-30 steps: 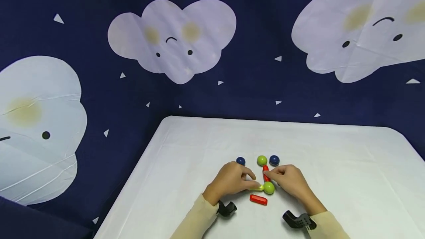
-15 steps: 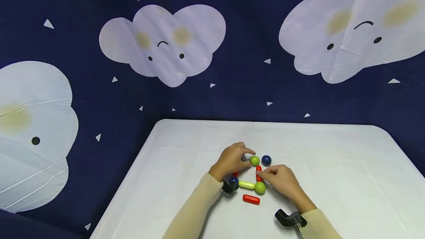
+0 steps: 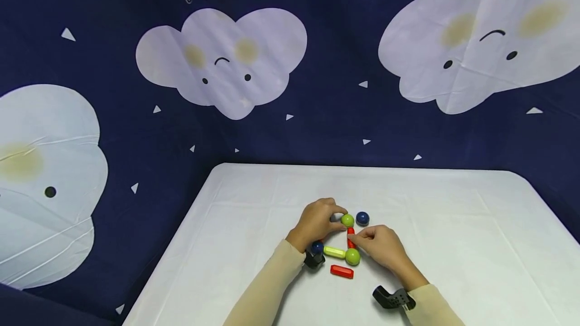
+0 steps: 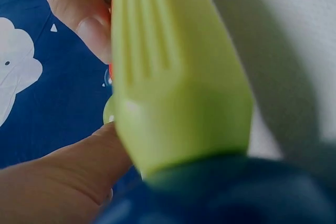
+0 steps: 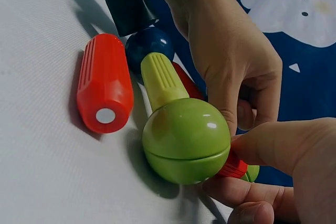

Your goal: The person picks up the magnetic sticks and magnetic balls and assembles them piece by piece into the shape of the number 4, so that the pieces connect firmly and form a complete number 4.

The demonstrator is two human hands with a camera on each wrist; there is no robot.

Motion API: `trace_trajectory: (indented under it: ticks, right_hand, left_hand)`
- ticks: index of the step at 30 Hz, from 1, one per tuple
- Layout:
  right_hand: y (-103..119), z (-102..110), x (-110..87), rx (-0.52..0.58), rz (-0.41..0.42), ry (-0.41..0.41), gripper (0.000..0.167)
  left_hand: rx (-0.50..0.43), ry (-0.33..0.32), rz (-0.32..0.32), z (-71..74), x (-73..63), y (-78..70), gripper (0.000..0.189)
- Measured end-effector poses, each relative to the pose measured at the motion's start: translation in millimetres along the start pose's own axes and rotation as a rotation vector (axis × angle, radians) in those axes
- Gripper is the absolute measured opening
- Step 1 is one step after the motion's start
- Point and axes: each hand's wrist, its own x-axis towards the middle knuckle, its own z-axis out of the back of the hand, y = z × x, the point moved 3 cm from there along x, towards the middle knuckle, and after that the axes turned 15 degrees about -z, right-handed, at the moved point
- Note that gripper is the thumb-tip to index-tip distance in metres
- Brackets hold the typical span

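My left hand [image 3: 314, 223] pinches a green ball [image 3: 347, 220] between thumb and index finger. My right hand [image 3: 384, 245] pinches a red rod [image 3: 351, 238] that runs from this ball to a nearer green ball [image 5: 186, 140]. A yellow-green rod [image 3: 334, 252] links the nearer green ball to a dark blue ball [image 3: 317, 247]. From the blue ball another red rod [image 5: 189, 81] extends back, mostly hidden by my left hand. Close up, the yellow-green rod [image 4: 178, 72] fills much of the left wrist view.
Apart from the joined pieces, a loose red rod [image 3: 342, 271] with a pale round end lies in front. A second dark blue ball [image 3: 362, 219] sits right of the far green ball. Everything stands on a white table [image 3: 254, 200] before a dark blue cloud-print cloth [image 3: 335, 130].
My left hand has left the yellow-green rod and gone back to the far green ball, which it now pinches. My right hand keeps the red rod, shifted slightly left. The head view has shifted.
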Motion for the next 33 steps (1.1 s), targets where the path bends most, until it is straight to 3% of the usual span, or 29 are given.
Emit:
trace_trajectory:
  ticks: [10, 15, 18, 21, 27, 33]
  right_hand:
    - [1, -9, -1.4, -0.019, 0.014, 0.001, 0.024]
    - [2, -14, -2.0, -0.03, 0.015, -0.008, 0.023]
    - [2, -16, -2.2, -0.031, 0.014, -0.009, 0.023]
    - [3, -16, -2.9, -0.038, 0.015, -0.002, 0.025]
    - [3, -9, -3.3, -0.067, -0.001, -0.023, 0.026]
    - [1, -6, -1.1, -0.059, 0.005, -0.078, 0.03]
  left_hand:
    - [0.013, 0.004, -0.044, -3.8, -10.8, 0.4, 0.038]
    - [-0.023, -0.046, -0.043, -1.4, -20.1, 1.2, 0.041]
    - [-0.111, -0.108, -0.011, 5.1, -33.5, 2.0, 0.038]
    - [-0.211, -0.172, 0.05, 9.8, -56.8, 2.3, 0.031]
    - [-0.361, -0.217, 0.147, 6.7, -102.1, -4.7, 0.027]
    - [-0.385, -0.244, 0.12, 5.1, -109.9, -12.4, 0.032]
